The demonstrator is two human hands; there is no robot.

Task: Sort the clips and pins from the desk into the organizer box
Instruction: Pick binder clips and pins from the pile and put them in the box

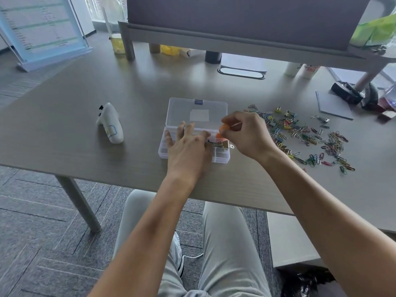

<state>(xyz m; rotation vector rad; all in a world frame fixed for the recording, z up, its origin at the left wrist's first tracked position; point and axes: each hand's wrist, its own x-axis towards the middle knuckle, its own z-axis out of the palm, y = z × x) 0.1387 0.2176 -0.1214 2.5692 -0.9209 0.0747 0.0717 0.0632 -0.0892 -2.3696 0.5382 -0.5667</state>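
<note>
My left hand (188,144) lies flat, fingers spread, on the clear plastic compartment organizer box (194,136), lid open, mid grey desk (85,116). My right hand (246,133) pinches a small orange pin-like piece (224,127) over the box's right side; what it is exactly, can't tell. Heap of coloured paper clips and binder clips (304,136) lies right of the box. White controller (111,123) sits to the left.

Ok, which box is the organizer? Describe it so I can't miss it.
On the grey desk, look just left of the coloured clip pile. The organizer box is clear plastic with small compartments, lid hinged open behind, under both hands; the white controller is opaque.
</note>
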